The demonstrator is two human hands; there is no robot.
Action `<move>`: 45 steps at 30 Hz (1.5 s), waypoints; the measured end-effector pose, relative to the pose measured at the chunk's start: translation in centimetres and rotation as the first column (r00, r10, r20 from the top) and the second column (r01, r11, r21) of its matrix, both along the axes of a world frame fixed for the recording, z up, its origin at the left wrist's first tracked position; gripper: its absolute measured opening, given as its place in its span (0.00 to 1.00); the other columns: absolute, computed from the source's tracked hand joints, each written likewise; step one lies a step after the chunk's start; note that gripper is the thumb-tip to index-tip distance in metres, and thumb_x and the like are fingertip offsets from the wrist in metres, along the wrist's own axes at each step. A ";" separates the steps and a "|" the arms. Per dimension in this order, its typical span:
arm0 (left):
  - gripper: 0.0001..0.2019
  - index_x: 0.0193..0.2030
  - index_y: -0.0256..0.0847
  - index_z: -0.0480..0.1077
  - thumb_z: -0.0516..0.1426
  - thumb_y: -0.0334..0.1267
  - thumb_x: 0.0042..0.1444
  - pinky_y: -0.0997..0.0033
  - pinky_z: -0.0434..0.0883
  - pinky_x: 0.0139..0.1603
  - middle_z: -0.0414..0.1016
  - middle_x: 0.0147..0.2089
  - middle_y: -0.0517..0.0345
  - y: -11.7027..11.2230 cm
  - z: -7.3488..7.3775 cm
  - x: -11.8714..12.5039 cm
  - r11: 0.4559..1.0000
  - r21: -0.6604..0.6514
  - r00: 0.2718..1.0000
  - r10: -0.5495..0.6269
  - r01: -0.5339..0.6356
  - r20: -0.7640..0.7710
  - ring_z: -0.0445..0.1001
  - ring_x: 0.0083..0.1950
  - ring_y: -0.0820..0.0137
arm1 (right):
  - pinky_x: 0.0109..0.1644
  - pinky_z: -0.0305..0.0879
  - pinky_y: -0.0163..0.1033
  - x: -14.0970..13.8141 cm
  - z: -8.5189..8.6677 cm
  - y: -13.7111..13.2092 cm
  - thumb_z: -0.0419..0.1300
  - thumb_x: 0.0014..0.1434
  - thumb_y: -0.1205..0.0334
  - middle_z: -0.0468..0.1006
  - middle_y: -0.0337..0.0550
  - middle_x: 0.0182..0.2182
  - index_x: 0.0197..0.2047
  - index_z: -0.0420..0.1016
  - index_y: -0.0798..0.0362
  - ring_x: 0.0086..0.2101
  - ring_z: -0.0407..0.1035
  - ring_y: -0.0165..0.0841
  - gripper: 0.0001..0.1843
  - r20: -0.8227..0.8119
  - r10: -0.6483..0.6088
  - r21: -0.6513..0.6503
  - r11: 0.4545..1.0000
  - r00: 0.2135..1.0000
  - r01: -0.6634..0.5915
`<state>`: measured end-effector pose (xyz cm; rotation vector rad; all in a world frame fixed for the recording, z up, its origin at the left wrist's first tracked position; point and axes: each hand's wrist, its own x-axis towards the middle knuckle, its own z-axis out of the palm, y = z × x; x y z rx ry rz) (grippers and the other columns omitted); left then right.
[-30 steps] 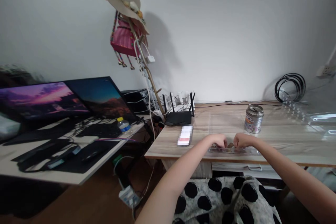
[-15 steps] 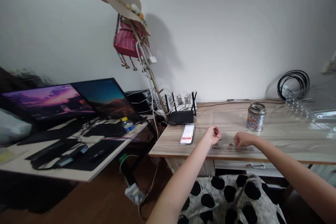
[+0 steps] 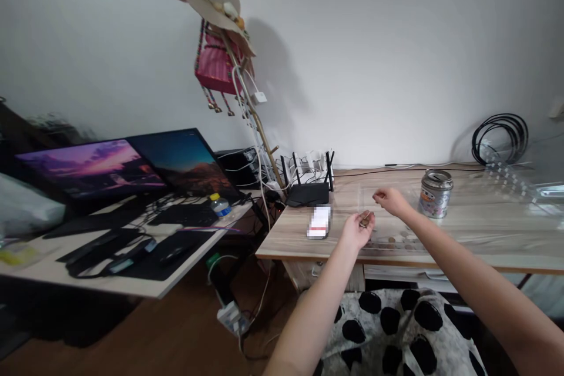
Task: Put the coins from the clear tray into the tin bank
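My left hand (image 3: 359,228) is raised palm up above the front of the wooden desk (image 3: 462,235), cupping several small brown coins (image 3: 365,221). My right hand (image 3: 390,200) hovers just above and right of it, fingers pinched on something too small to name. More coins (image 3: 399,241) lie loose on a clear tray (image 3: 392,245) on the desk under both hands. A metal tin with a slot in its lid (image 3: 435,194) stands to the right of my right hand.
A phone (image 3: 320,222) lies left of my hands, a black router (image 3: 308,191) behind it. Coiled black cable (image 3: 500,138) and clear plastic trays (image 3: 524,188) sit at the far right. A lower desk with two monitors (image 3: 132,161) and a water bottle (image 3: 219,204) stands left.
Both hands rose from the tray. My left hand turned palm up with coins in it, and my right hand moved up and left to above it.
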<state>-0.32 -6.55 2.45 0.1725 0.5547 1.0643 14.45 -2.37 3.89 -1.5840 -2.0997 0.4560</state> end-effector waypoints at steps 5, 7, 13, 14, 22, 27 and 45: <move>0.07 0.28 0.30 0.64 0.47 0.30 0.51 0.74 0.70 0.30 0.68 0.29 0.49 -1.2 -0.5 -3.1 0.997 -0.044 0.994 0.070 -0.066 0.084 0.70 0.33 0.72 | 0.34 0.57 0.33 -3.8 -3.4 -0.2 0.55 0.44 0.55 0.74 0.47 0.33 0.36 0.72 0.56 0.33 0.66 0.34 0.17 0.162 0.092 -0.087 0.993 0.983 -0.079; 0.07 0.29 0.30 0.64 0.48 0.30 0.51 0.73 0.70 0.30 0.68 0.31 0.49 -1.9 -0.4 -4.3 0.997 -0.036 0.992 0.067 -0.064 0.107 0.70 0.33 0.72 | 0.35 0.56 0.33 -4.8 -4.3 -0.6 0.55 0.44 0.56 0.74 0.47 0.34 0.38 0.71 0.55 0.33 0.66 0.34 0.18 0.205 0.147 -0.112 0.986 0.968 -0.126; 0.06 0.28 0.30 0.64 0.48 0.30 0.50 0.80 0.66 0.22 0.67 0.32 0.48 -3.3 -0.9 -5.9 0.998 -0.057 0.992 0.005 0.002 0.123 0.68 0.30 0.75 | 0.33 0.56 0.31 -4.5 -4.1 -1.5 0.62 0.31 0.57 0.71 0.48 0.40 0.46 0.65 0.56 0.35 0.64 0.33 0.34 0.299 0.244 -0.201 0.961 0.923 -0.189; 0.06 0.28 0.30 0.65 0.48 0.30 0.50 0.81 0.65 0.22 0.67 0.32 0.48 -3.4 -1.1 -5.8 0.998 -0.066 0.991 -0.005 0.014 0.131 0.68 0.29 0.75 | 0.31 0.56 0.31 -4.4 -3.9 -1.6 0.62 0.30 0.58 0.71 0.47 0.38 0.47 0.64 0.56 0.33 0.64 0.32 0.36 0.311 0.247 -0.225 0.957 0.918 -0.182; 0.07 0.27 0.30 0.65 0.48 0.28 0.49 0.78 0.68 0.24 0.67 0.29 0.48 -4.5 -2.5 -4.8 0.993 -0.114 0.987 0.038 -0.020 0.156 0.69 0.30 0.74 | 0.25 0.53 0.30 -5.2 -2.7 -2.6 0.57 0.37 0.63 0.73 0.42 0.21 0.26 0.74 0.57 0.23 0.64 0.28 0.10 0.382 0.289 -0.356 0.923 0.878 -0.149; 0.06 0.25 0.31 0.64 0.48 0.27 0.49 0.76 0.70 0.29 0.67 0.27 0.51 -4.9 -2.6 -5.4 0.977 -0.149 0.974 0.176 -0.155 0.141 0.69 0.31 0.74 | 0.27 0.53 0.30 -4.9 -2.8 -2.4 0.61 0.31 0.62 0.74 0.43 0.32 0.44 0.68 0.54 0.29 0.65 0.31 0.30 0.391 0.237 -0.259 0.956 0.889 -0.141; 0.07 0.24 0.32 0.63 0.47 0.26 0.49 0.77 0.71 0.28 0.66 0.26 0.52 -6.1 -2.4 -5.2 0.977 -0.158 0.977 0.164 -0.142 0.139 0.69 0.30 0.75 | 0.25 0.60 0.30 -5.1 -3.8 -0.9 0.58 0.34 0.66 0.74 0.40 0.26 0.42 0.69 0.54 0.22 0.66 0.27 0.25 0.231 0.302 -0.481 0.862 0.925 -0.161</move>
